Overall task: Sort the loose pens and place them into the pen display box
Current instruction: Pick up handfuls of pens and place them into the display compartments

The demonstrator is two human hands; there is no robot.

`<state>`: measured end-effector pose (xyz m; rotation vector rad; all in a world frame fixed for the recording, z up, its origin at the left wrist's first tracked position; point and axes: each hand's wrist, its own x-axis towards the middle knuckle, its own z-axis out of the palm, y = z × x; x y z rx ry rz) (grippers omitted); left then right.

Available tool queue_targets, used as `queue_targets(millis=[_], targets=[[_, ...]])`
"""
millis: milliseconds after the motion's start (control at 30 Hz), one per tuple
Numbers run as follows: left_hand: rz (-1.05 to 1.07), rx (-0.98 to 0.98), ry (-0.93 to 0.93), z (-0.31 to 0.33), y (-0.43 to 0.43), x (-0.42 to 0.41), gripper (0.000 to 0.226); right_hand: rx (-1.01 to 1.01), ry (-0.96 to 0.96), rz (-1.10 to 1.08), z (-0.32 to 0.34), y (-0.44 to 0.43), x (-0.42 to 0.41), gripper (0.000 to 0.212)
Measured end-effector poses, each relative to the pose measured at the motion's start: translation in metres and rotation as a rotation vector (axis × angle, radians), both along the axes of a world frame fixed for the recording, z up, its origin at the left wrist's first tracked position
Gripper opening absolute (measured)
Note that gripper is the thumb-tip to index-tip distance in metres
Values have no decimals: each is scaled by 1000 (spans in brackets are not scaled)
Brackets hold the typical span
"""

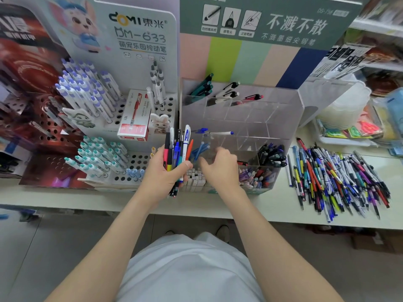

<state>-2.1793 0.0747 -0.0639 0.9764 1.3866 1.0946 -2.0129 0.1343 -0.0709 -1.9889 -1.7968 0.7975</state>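
Looked to be a stationery shop. Showed as much through a branded cardboard display stand [139,40] with rows of identical pens [87,92] slotted into hole racks, a green advertising board [283,22] behind a clear pen display box [283,118], a retail carton of red pens [133,118], and stocked shelves [379,27], all along a pale counter [218,203].

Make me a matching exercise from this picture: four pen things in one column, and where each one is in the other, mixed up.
Things:
1. pen bundle
2. pen pile
3. blue-capped pen
4. red carton

Places:
A. lying crosswise over the clear box
B. spread on the table, right of the box
C. gripped in the left hand
D. resting on the white rack

Pairs: 1-C, 2-B, 3-A, 4-D
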Motion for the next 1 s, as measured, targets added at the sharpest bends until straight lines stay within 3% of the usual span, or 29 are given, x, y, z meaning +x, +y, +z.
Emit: queue_targets(millis=[100,200,300,400,467,533,667,767,867,933,1000], targets=[[-19,5,-10,2,0,3,35,-40,45,164,-8,-1,-4,39],[-30,0,-50,5,1,6,35,-24,40,320,-8,-5,1,60],[-54,-3,-69,6,1,10,36,3,82,252,-3,-14,11,59],[-124,3,-117,12,-1,15,47,73,346,31,14,-23,20,34],[-209,16,-134,16,-2,19,63,0,635,-16,29,-25,25,26],[-300,26,-157,21,-2,24,74,-51,763,-22,43,-27,30,19],[-379,-2,-181,30,1,36,72,-2,811,-153,50,-26,37,11],[-446,-31,-182,34,3,43,62,168,857,-282,50,-21,42,18],[-496,-66,-176,33,6,49,67,378,927,-368,63,-15,54,19],[-504,-70,-190,32,8,54,73,435,826,-319,69,-7,65,20],[-496,-69,-209,34,11,59,81,339,657,-142,69,4,75,18]])
